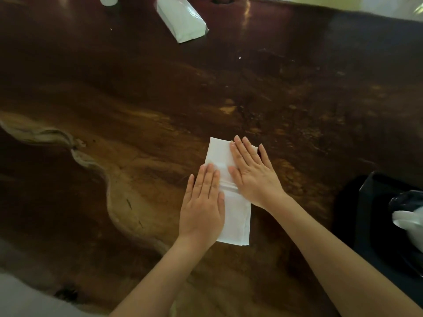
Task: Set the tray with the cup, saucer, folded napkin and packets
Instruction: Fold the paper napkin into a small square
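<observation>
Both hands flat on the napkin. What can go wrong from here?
1. The left hand and right hand press the white folded napkin flat on the brown wooden table; its layers fan at the near end, so the fold may spring open on release.
2. The black tray sits off to the right, so the napkin could unfold when carried over.

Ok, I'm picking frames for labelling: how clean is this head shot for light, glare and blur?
Head view: dim, warm light; the napkin under the left hand and right hand is overexposed, folds barely readable; glare streaks the table near its far edge; wide-angle distortion bows that edge; the black tray at right is underexposed, its contents blurred.
</observation>
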Motion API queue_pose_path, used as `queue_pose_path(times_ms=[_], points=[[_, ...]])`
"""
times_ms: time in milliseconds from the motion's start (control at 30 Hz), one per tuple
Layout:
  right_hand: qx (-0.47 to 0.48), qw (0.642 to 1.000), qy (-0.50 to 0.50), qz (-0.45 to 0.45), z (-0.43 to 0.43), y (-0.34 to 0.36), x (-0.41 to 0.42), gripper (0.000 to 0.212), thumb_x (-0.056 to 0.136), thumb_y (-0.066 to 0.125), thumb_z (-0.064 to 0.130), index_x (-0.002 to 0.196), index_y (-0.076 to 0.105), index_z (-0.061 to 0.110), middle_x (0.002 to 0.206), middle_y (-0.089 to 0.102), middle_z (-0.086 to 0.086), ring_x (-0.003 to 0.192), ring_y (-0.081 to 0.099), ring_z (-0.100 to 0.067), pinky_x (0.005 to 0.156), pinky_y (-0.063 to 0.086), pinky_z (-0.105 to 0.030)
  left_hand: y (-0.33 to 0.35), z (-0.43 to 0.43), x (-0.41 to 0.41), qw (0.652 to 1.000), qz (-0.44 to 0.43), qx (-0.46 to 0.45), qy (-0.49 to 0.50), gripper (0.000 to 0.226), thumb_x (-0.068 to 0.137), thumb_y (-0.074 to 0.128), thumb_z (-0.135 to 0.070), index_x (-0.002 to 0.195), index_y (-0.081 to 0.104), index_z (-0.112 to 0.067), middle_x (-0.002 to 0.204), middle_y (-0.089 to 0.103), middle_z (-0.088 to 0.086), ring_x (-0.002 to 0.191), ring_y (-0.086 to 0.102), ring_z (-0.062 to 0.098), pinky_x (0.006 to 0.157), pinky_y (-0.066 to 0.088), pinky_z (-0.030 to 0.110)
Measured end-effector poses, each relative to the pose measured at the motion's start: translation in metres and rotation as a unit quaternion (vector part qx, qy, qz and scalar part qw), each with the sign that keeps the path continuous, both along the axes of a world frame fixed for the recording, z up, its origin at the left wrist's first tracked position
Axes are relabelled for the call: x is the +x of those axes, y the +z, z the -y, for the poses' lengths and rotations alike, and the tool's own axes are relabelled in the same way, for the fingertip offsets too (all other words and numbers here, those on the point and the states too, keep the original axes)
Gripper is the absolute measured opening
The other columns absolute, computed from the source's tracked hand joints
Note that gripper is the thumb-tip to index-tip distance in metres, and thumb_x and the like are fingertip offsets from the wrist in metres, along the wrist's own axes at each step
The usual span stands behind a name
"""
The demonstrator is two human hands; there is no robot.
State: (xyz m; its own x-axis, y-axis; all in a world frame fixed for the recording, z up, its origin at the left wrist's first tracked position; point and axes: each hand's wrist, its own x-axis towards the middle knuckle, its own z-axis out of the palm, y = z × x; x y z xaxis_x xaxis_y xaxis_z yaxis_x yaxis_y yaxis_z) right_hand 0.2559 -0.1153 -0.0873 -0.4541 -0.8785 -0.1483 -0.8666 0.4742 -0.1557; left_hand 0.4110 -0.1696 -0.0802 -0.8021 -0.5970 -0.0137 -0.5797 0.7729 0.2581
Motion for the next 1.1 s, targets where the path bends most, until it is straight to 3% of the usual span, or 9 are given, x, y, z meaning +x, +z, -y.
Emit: queue_pose_path(times_ms=[100, 233, 334, 434, 534, 667, 867, 967, 1101], points=[[0.014, 1.000, 0.016, 0.022, -0.001, 0.004, -0.007, 0.056, 0.089, -0.008, 0.052, 0.139, -0.021, 0.030, 0.151, -0.023, 0.013, 0.136, -0.028, -0.003, 0.112, -0.021, -0.033, 0.001, 0.000, 0.000, 1.000, 0.002, 0.009, 0.003, 0.052, 0.096, 0.025, -0.036, 0.141, 0.033, -0.010, 0.149, 0.031, 0.006, 0.140, 0.020, 0.020, 0.113, 0.019, 0.042], [-0.025, 0.992, -0.016, 0.120, -0.008, 0.027, -0.008, 0.057, 0.096, 0.011, 0.049, 0.147, -0.001, 0.028, 0.157, -0.008, 0.011, 0.136, -0.023, 0.000, 0.111, -0.018, -0.024, 0.005, -0.001, 0.000, 1.000, 0.003, 0.028, -0.007, 0.052, 0.097, 0.026, -0.037, 0.143, 0.027, -0.011, 0.152, 0.024, 0.005, 0.141, 0.012, 0.019, 0.115, 0.014, 0.041], [-0.069, 0.993, 0.039, 0.083, -0.040, 0.040, 0.021, 0.061, 0.094, 0.013, 0.058, 0.147, 0.002, 0.030, 0.156, -0.002, 0.011, 0.142, -0.014, -0.003, 0.115, -0.013, -0.024, 0.008, 0.011, 0.004, 0.994, -0.036, 0.097, -0.042, 0.056, 0.096, 0.033, -0.038, 0.145, 0.011, -0.020, 0.154, 0.007, -0.004, 0.143, -0.001, 0.011, 0.117, 0.000, 0.033], [0.029, 0.994, 0.094, 0.052, -0.073, 0.036, 0.047, 0.079, 0.085, 0.012, 0.073, 0.145, -0.014, 0.030, 0.154, -0.019, 0.008, 0.140, -0.022, -0.009, 0.117, -0.012, -0.037, 0.019, 0.026, 0.018, 0.977, -0.073, 0.170, -0.104, 0.063, 0.091, 0.037, -0.049, 0.143, 0.008, -0.028, 0.154, 0.004, -0.008, 0.143, -0.003, 0.006, 0.117, -0.004, 0.031], [0.084, 0.988, 0.109, 0.074, -0.081, 0.028, 0.046, 0.096, 0.074, 0.015, 0.082, 0.139, -0.031, 0.029, 0.145, -0.041, 0.012, 0.134, -0.036, -0.009, 0.112, -0.018, -0.038, 0.024, 0.036, 0.042, 0.969, -0.017, 0.078, -0.233, 0.073, 0.086, 0.033, -0.061, 0.146, 0.006, -0.028, 0.156, 0.003, -0.006, 0.143, -0.005, 0.009, 0.117, -0.006, 0.031], [0.081, 0.986, 0.121, 0.087, -0.079, 0.027, 0.041, 0.105, 0.067, 0.020, 0.087, 0.137, -0.035, 0.030, 0.142, -0.045, 0.014, 0.132, -0.039, -0.007, 0.110, -0.020, -0.035, 0.025, 0.050, 0.063, 0.946, 0.056, -0.010, -0.318, 0.075, 0.085, 0.048, -0.056, 0.144, 0.026, -0.018, 0.153, 0.023, 0.001, 0.141, 0.014, 0.014, 0.117, 0.008, 0.033], [0.058, 0.983, 0.138, 0.108, -0.081, 0.032, 0.037, 0.112, 0.067, 0.041, 0.082, 0.139, -0.029, 0.034, 0.147, -0.038, 0.012, 0.134, -0.036, -0.008, 0.110, -0.019, -0.032, 0.032, 0.053, 0.057, 0.913, 0.016, -0.101, -0.395, 0.049, 0.085, 0.046, -0.036, 0.126, 0.055, -0.010, 0.132, 0.055, 0.009, 0.124, 0.048, 0.020, 0.103, 0.034, 0.037], [0.025, 0.982, 0.140, 0.127, -0.079, 0.038, 0.030, 0.105, 0.067, 0.045, 0.081, 0.143, -0.016, 0.040, 0.152, -0.026, 0.016, 0.138, -0.028, -0.006, 0.110, -0.020, -0.029, 0.044, 0.053, 0.049, 0.917, -0.003, -0.074, -0.392, 0.040, 0.087, 0.043, -0.033, 0.116, 0.063, -0.014, 0.120, 0.065, 0.004, 0.112, 0.060, 0.016, 0.099, 0.038, 0.035], [-0.043, 0.979, 0.141, 0.138, -0.072, 0.046, 0.023, 0.081, 0.073, 0.052, 0.070, 0.141, 0.021, 0.039, 0.154, 0.016, 0.015, 0.143, 0.003, -0.006, 0.114, -0.010, -0.029, 0.070, 0.064, 0.032, 0.933, -0.038, 0.054, -0.355, 0.036, 0.093, 0.040, -0.037, 0.105, 0.068, -0.018, 0.100, 0.072, -0.003, 0.092, 0.067, 0.009, 0.086, 0.052, 0.027]])
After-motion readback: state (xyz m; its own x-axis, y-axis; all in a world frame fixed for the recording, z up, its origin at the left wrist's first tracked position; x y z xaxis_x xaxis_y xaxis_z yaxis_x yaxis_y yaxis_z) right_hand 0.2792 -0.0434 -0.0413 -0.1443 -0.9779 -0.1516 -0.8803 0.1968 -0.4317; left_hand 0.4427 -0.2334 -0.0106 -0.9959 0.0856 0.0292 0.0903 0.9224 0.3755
